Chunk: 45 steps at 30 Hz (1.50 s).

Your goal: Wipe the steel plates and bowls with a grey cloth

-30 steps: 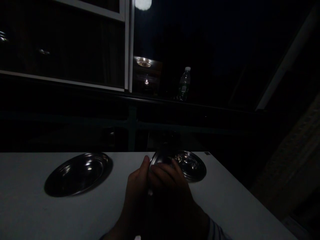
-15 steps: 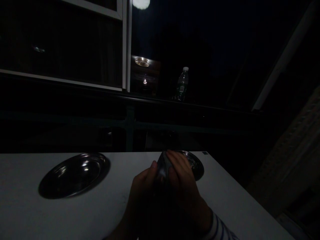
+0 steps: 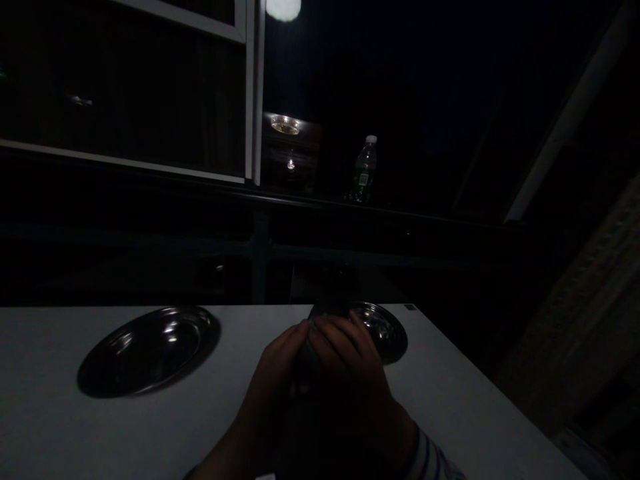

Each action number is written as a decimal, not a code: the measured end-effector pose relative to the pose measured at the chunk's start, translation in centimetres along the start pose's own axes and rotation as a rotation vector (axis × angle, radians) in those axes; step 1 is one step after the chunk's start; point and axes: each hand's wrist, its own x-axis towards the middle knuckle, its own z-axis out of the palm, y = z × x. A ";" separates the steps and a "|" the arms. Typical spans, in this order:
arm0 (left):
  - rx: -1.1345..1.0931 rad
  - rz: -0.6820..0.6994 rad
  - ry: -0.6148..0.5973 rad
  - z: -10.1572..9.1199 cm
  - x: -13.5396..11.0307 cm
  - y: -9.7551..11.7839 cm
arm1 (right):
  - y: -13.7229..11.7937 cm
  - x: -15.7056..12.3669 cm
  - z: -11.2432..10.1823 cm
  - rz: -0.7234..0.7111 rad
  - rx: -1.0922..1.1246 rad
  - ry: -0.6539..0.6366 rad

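The scene is very dark. My left hand (image 3: 273, 380) and my right hand (image 3: 353, 363) are pressed together above a white table (image 3: 60, 427), fingers curled round a small dark object (image 3: 313, 340) that I cannot make out. Just beyond my fingers sits a shiny metal plate (image 3: 387, 330) with small items in it. A second, larger metal plate (image 3: 150, 347) lies to the left, apart from both hands. A striped sleeve shows on my right wrist.
A plastic water bottle (image 3: 364, 170) stands on a dark ledge behind the table. A white window frame (image 3: 253, 93) rises at the back left. The table's right edge (image 3: 480, 393) drops into darkness.
My right hand's fingers drew back from over the far plate and closed lower over the dark object. The left hand's thumb stays against it. The view shifted slightly.
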 end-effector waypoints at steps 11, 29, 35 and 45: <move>-0.012 -0.072 -0.163 0.6 1.2 1.5 | 0.6 0.0 -0.1 -0.010 -0.038 0.007; -0.026 -0.177 -0.113 1.0 1.1 0.2 | 1.0 0.5 -1.1 0.131 0.019 -0.081; -0.032 -0.218 0.002 1.2 1.2 0.2 | 0.2 0.6 -1.3 0.173 0.012 -0.108; 0.066 -0.214 0.083 1.5 0.7 0.8 | 0.3 0.7 -1.0 0.215 0.001 -0.095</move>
